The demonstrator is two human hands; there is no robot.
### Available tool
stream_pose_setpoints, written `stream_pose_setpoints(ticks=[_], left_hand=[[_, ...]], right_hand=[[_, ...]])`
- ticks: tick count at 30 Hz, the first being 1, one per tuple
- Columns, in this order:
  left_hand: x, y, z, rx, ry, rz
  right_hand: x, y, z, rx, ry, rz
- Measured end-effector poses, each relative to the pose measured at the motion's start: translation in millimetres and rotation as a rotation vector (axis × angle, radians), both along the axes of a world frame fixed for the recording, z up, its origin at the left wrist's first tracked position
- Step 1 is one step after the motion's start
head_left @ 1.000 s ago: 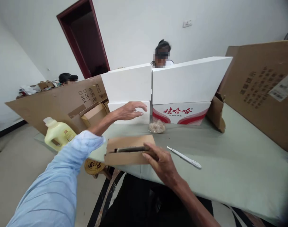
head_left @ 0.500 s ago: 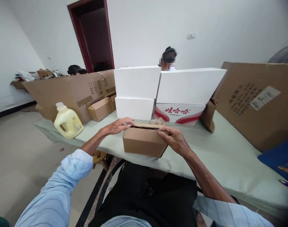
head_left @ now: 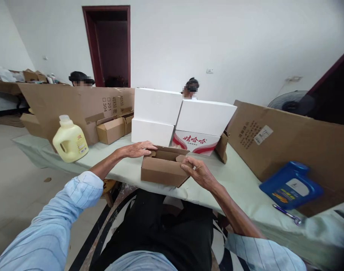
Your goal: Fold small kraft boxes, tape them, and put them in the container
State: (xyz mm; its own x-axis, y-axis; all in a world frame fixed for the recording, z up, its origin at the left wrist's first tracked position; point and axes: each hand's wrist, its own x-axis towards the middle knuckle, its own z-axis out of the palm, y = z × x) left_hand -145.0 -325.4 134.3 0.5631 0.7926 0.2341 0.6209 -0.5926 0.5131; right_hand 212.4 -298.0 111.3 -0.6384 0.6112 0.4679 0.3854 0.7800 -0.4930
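A small brown cardboard box (head_left: 160, 171) stands open at the near edge of the pale green table (head_left: 245, 180). My left hand (head_left: 138, 149) rests on the box's back left corner, fingers curled over a flap. My right hand (head_left: 198, 172) grips the box's right front corner, thumb on the rim. Inside the box I see only folded flaps.
White foam boxes (head_left: 157, 116) and a red-printed carton (head_left: 196, 141) stand behind the box. A yellow jug (head_left: 69, 140) sits left, a blue jug (head_left: 292, 185) and scissors (head_left: 287, 213) right. Cardboard sheets (head_left: 296, 143) wall the table. Two people sit beyond them.
The flat cardboard has been stood up into a box and its top now stands open. Both hands moved onto its corners. My view has swung to the right.
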Motion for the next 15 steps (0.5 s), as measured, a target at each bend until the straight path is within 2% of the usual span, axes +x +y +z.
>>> stream_pose_setpoints(ticks=[6, 12, 15], left_hand=[[14, -8, 5.1, -0.064, 0.236, 0.086], [28, -15, 15.2, -0.066, 0.331, 0.043], [23, -14, 19.6, -0.084, 0.328, 0.015]], right_hand=[[9, -18, 18.9, 0.075, -0.313, 0.105], [1, -28, 30.3, 0.149, -0.588, 0.179], [-2, -30, 33.0, 0.217, -0.670, 0.196]])
